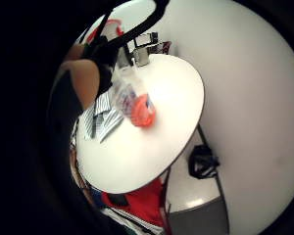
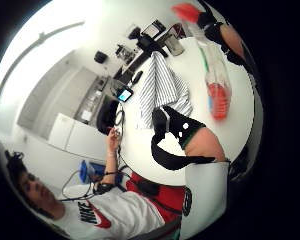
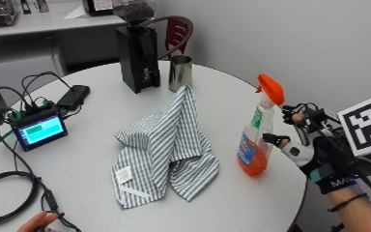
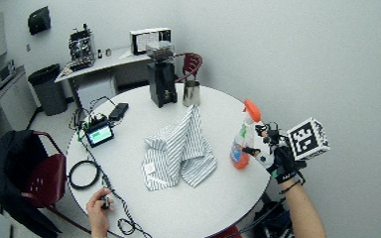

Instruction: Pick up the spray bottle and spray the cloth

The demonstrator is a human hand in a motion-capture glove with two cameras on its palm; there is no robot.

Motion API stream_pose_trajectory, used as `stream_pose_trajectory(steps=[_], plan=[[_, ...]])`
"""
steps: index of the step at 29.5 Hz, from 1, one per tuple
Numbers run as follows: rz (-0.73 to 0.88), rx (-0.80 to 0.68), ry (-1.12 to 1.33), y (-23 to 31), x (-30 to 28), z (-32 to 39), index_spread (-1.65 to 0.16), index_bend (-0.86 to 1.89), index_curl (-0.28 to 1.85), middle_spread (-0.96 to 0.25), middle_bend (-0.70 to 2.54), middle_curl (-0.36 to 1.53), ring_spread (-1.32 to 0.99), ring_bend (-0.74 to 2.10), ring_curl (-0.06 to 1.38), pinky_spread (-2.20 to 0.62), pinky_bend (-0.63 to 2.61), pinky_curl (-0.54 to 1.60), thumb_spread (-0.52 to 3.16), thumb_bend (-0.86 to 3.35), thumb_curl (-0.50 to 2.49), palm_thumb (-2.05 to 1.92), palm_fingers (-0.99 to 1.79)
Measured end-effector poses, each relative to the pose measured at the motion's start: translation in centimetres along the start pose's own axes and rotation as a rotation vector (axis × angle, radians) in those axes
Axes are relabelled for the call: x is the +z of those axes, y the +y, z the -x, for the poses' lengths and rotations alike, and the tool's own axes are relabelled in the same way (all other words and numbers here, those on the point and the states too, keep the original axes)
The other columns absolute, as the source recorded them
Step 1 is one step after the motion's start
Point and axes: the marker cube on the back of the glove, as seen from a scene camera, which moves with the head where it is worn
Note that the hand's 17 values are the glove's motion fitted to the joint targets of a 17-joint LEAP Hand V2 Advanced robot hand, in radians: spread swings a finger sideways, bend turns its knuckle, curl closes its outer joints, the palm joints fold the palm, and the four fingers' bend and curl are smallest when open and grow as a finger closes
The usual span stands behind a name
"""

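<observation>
At the table's edge, near 3 o'clock on the round white table (image 3: 237, 203) as the outside view shows it, stands the spray bottle (image 3: 257, 140), upright, with its orange trigger head on top and orange liquid filling only the lower part. I judge it light and a little top-heavy, because so little liquid is left; the clear plastic body looks thin and smooth, so it may flex under the fingers and could slip, while the neck under the head looks stiffer and narrower. The best place to take hold seems to be this neck, with the forefinger free for the trigger. The gloved right hand (image 3: 311, 150) is at 3 o'clock from the bottle, just beside it, with its fingers spread and reaching toward the neck and the body; it seems not to be closed round the bottle yet, and I cannot tell from these views whether a fingertip already touches it. The thumb side palm view shows the bottle (image 2: 215, 75) close to the palm and standing on the table. The striped cloth (image 3: 166, 154) lies crumpled in the middle of the table, at 9 o'clock from the bottle and apart from it, soft and loose. As far as I can judge, the nozzle points away from the cloth, so the bottle will need turning
</observation>
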Motion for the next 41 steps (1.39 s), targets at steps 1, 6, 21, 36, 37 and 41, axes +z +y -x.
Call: stream_pose_trajectory(steps=[1, 6, 21, 36, 37, 41], plan=[[-0.014, 0.026, -0.028, -0.3, 0.3, -0.5, -0.33, 0.12, 0.18, -0.03, 0.34, 0.28, 0.03, 0.43, 0.26, 0.09, 0.46, 0.26, 0.99, 0.21, 0.21, 0.62, 0.76], [-0.02, 0.133, -0.141, -2.0, 2.6, -3.4, -0.33, 0.07, 0.18, -0.03, 0.36, 0.31, 0.03, 0.43, 0.29, 0.11, 0.46, 0.29, 1.01, 0.16, 0.22, 0.63, 0.71], [-0.039, 0.184, -0.539, -5.9, 7.6, -4.2, -0.35, -0.02, 0.06, -0.03, 0.4, 0.35, 0.04, 0.54, 0.34, 0.16, 0.63, 0.35, 0.96, 0.02, 0.25, 0.63, 0.5], [0.012, 0.203, -0.706, -7.3, 8.1, -4.3, -0.39, -0.14, -0.05, -0.09, 0.73, 0.46, -0.07, 0.89, 0.42, 0.06, 0.65, 0.36, 0.89, 0.07, 0.38, 0.92, 0.73], [0.022, 0.195, -0.707, -7.3, 8.1, -4.2, -0.39, -0.14, -0.05, -0.09, 0.77, 0.47, -0.07, 0.9, 0.43, 0.05, 0.64, 0.35, 0.87, 0.07, 0.39, 0.94, 0.73], [0.038, 0.184, -0.707, -7.1, 8.0, -4.0, -0.42, -0.06, -0.02, -0.1, 0.81, 0.49, -0.09, 0.93, 0.44, 0.05, 0.61, 0.35, 0.8, 0.06, 0.43, 1.0, 0.72]])
